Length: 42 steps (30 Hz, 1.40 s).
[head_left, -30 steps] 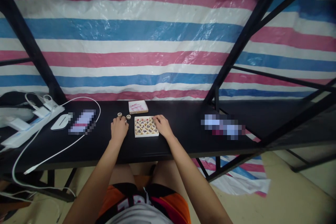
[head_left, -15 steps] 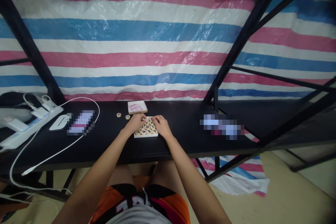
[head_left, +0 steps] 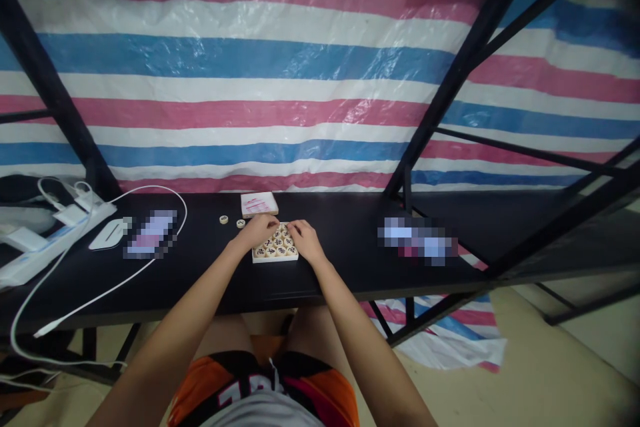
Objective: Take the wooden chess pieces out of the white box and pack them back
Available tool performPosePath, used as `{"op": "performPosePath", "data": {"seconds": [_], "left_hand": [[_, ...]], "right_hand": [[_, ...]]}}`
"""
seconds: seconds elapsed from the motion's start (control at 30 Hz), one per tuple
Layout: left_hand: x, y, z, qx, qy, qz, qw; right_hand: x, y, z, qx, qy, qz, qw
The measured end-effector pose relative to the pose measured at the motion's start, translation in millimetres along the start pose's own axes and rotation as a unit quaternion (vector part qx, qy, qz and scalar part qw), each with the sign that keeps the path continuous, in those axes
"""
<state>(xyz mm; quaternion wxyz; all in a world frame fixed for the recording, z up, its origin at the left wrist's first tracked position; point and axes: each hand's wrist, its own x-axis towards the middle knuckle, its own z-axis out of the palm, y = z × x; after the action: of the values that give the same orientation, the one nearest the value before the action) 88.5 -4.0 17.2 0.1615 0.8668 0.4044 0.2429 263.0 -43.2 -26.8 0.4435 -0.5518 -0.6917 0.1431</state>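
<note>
A small white box (head_left: pixel 275 259) on the black table holds rows of round Chinese chess pieces (head_left: pixel 280 250) with dark characters. My left hand (head_left: pixel 256 231) reaches over the box's far left corner, fingers bent together; whatever lies between the fingertips is too small to make out. At the far right corner, my right hand (head_left: pixel 305 240) has its fingers curled down onto the pieces, and its grip is partly hidden. Two loose pieces lie left of the box: one piece (head_left: pixel 241 223) close to my left hand, another piece (head_left: pixel 224 219) farther left.
Behind the box lies a white lid with red print (head_left: pixel 259 204). On the left are a blurred phone (head_left: pixel 150 233), a white cable (head_left: pixel 100 297) and a power strip (head_left: pixel 60 237). A blurred object (head_left: pixel 417 239) lies on the right. Black metal posts (head_left: pixel 465 73) frame the table (head_left: pixel 345 273).
The whole view has shifted slightly left. The fingers of both hands have moved a little over the far row of pieces; the loose pieces and lid stay in place.
</note>
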Motion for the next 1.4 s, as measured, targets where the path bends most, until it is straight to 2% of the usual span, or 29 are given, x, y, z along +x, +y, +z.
{"op": "performPosePath", "data": {"seconds": [0.1,0.2,0.27,0.37,0.43,0.53,0.6,0.7,0.83,0.93,1.0,1.07,1.13,1.2,1.33,1.4], "left_hand": [[-12.8,-14.2,-12.9,0.027,0.045,-0.027,0.998],[-30.7,-36.4,-23.4,0.128,0.080,-0.084,0.985],[-40.4,-47.8,-26.0,0.172,0.066,-0.111,0.976],[-47.4,-53.5,-27.1,0.189,0.051,-0.110,0.974],[-49.0,-53.2,-29.4,0.201,0.087,-0.119,0.968],[-52.9,-55.9,-35.8,0.232,0.153,-0.196,0.940],[-56.8,-60.5,-39.5,0.238,0.136,-0.253,0.928],[-61.1,-65.2,-41.5,0.240,0.087,-0.275,0.927],[-61.5,-62.2,-42.1,0.244,0.091,-0.272,0.926],[-58.9,-57.2,-42.8,0.229,0.143,-0.264,0.926],[-55.4,-51.9,-40.6,0.187,0.185,-0.228,0.937],[-50.3,-44.2,-34.6,0.113,0.196,-0.160,0.961],[-44.2,-35.1,-25.4,0.034,0.171,-0.088,0.981],[-38.8,-27.0,-15.9,-0.014,0.138,-0.047,0.989],[-33.6,-21.5,-5.9,-0.037,0.068,-0.016,0.997],[-33.6,-23.2,-5.7,-0.030,0.058,-0.015,0.998]], "right_hand": [[-0.3,-0.7,-0.7,0.006,0.001,0.005,1.000],[-0.8,-0.8,-1.2,0.011,-0.001,0.006,1.000],[-1.2,-0.6,-1.4,0.012,0.000,0.005,1.000],[-1.6,-0.3,-1.3,0.013,0.004,0.006,1.000],[-1.8,-0.2,-1.3,0.013,0.004,0.009,1.000],[-1.8,-0.3,-1.5,0.013,0.001,0.010,1.000],[-1.7,-0.3,-1.5,0.014,0.001,0.010,1.000],[-1.4,0.1,-1.5,0.010,0.001,0.009,1.000],[-1.4,1.1,-0.9,0.012,0.002,0.006,1.000],[-1.7,2.3,-0.4,0.014,0.003,0.006,1.000],[-1.8,2.7,-0.2,0.015,0.004,0.006,1.000],[-1.8,2.5,-0.3,0.014,0.002,0.005,1.000],[-1.8,1.7,-0.5,0.012,0.001,0.006,1.000],[-1.8,0.9,-0.7,0.013,0.002,0.005,1.000],[-1.8,0.6,-0.7,0.016,0.003,0.008,1.000],[-1.7,1.2,-0.4,0.014,0.002,0.009,1.000]]}}
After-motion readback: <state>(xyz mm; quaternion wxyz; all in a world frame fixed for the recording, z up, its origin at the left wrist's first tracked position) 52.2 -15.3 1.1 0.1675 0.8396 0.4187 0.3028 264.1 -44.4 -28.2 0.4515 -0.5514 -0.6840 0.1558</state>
